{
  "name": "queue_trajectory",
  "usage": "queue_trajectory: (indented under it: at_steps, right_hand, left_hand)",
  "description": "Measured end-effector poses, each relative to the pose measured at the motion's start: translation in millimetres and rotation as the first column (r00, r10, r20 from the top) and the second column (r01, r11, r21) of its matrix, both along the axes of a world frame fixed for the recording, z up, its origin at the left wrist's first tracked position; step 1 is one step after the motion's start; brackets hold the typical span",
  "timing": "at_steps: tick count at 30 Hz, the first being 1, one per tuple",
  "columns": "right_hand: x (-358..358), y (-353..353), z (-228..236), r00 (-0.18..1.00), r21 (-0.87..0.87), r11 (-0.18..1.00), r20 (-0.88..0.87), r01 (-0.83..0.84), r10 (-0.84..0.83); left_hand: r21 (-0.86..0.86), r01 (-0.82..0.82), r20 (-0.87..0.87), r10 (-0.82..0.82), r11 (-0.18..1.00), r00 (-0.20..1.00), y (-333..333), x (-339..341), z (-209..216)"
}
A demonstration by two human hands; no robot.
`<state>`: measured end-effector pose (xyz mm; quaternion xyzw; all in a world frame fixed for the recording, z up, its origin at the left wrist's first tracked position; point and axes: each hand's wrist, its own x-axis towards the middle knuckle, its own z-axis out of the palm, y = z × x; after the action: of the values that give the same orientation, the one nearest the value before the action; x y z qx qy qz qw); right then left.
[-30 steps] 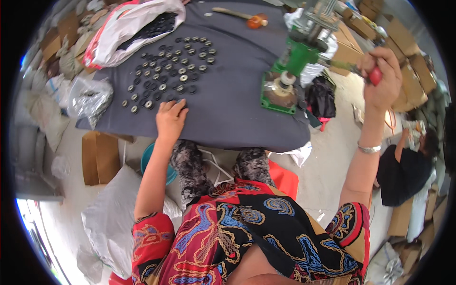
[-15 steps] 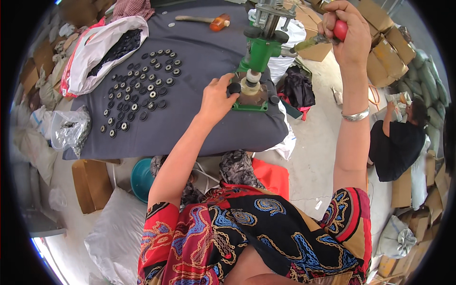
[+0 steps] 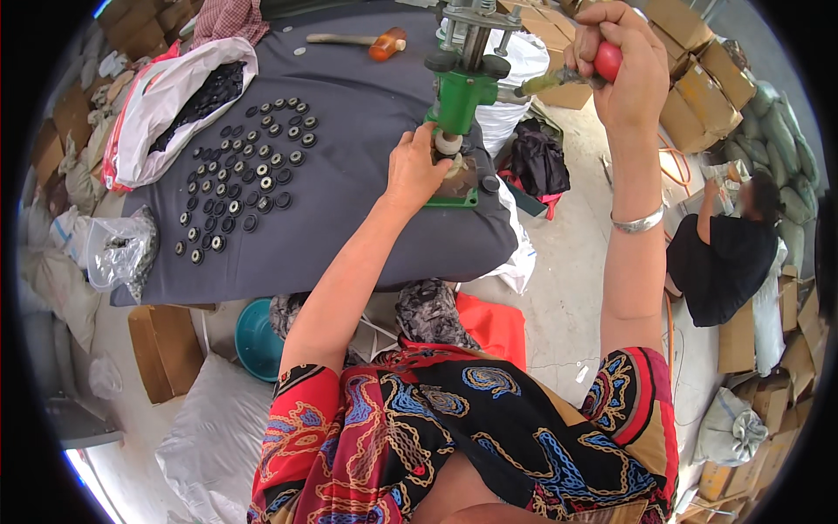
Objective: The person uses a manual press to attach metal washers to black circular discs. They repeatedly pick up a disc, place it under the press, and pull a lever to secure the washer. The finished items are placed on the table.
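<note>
A green hand press (image 3: 456,103) stands at the table's right end, with a pale round ram tip (image 3: 448,144) over its base plate (image 3: 458,188). My left hand (image 3: 416,170) is at the die under the ram, its thumb and fingers closed round a small black round part that they mostly hide. My right hand (image 3: 635,74), raised at upper right, grips the red ball knob (image 3: 607,61) of the press lever (image 3: 543,82). Several black round parts with metal centres (image 3: 264,168) lie spread on the grey cloth left of my left hand.
A white sack of black pieces (image 3: 188,113), a clear bag of small parts (image 3: 122,253) and an orange-headed mallet (image 3: 384,44) lie on the table (image 3: 349,253). Cartons (image 3: 711,105) stand at right, where another person (image 3: 729,249) sits. A teal basin (image 3: 255,341) stands below the table edge.
My left hand has moved right and a little up, carrying the black part from beside the die to under the ram. My right hand keeps its grip on the lever knob.
</note>
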<state>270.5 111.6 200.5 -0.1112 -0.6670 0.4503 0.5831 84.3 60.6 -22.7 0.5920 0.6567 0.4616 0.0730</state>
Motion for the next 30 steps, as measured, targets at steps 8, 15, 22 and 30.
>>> queue_trajectory:
  at_steps: [8,15,22,30]
  right_hand:
    - [16,-31,-34,0.998,0.089,0.996,0.062,-0.01,0.005]
    - [31,-65,-166,0.983,0.615,0.778,0.03,0.125,-0.182]
    - [36,-65,-147,0.988,0.535,0.845,0.126,0.008,-0.089]
    - [31,-53,-71,0.991,0.142,0.99,0.131,0.014,-0.033]
  left_hand:
    - [0.079,0.033,0.027,-0.035,0.996,0.999,5,-4,-8]
    - [0.158,0.068,0.008,-0.07,0.985,0.998,-23,-20,-9]
    - [0.293,-0.279,-0.364,0.377,0.914,0.852,-96,-81,-13]
    - [0.088,-0.566,-0.559,0.512,0.819,0.653,-150,-127,-32]
